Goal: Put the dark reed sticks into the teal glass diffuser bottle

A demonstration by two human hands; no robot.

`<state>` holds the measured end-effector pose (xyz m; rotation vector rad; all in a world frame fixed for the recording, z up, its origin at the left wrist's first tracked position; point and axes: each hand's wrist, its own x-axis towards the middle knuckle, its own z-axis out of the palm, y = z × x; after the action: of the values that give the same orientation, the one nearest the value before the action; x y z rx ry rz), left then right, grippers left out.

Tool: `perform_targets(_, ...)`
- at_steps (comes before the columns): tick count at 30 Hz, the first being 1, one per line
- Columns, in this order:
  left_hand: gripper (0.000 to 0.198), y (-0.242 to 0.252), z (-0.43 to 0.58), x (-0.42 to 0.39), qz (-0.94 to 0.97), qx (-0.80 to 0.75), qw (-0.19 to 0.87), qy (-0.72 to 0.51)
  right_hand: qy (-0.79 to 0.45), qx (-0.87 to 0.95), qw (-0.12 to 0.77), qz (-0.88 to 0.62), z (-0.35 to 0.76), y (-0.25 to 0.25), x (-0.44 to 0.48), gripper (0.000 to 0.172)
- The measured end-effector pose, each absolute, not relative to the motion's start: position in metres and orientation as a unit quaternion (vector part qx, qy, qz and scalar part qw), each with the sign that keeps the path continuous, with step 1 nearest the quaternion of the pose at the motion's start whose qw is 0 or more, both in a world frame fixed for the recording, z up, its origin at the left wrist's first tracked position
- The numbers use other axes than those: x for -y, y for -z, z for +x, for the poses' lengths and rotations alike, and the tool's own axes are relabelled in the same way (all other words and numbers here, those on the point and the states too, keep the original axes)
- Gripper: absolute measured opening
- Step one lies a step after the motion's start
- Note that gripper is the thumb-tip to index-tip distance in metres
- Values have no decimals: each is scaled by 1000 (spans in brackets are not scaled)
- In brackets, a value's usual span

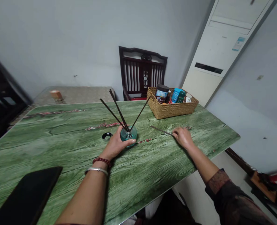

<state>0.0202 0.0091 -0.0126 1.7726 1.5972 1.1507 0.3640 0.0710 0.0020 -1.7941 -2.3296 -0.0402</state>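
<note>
My left hand (119, 139) is wrapped round a squat glass reed diffuser bottle (128, 135) with blue-green liquid, which stands upright on the green table. Several dark reed sticks (116, 107) fan out of its neck. To the right, my right hand (181, 136) pinches one end of a separate dark reed stick (161, 130), held low over the tabletop and pointing left toward the bottle. A black ring-shaped cap (106, 136) lies on the table just left of my left hand.
A woven basket (175, 110) with jars and bottles stands at the table's back right. At the front left lies a flat black object (30, 193). Behind the table are a dark wooden chair (144, 70) and a side table with a small orange-brown object (56, 95).
</note>
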Motion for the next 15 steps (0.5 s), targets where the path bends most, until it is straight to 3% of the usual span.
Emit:
perform_targets(7,75,17,18,-12,655,-576,238,-426,37,795,53,-604,358,4,-64,19)
perform_targets(15,73,14,19,-10,652,-578,249,-423,41,823,66,-563,360,1,-53,16)
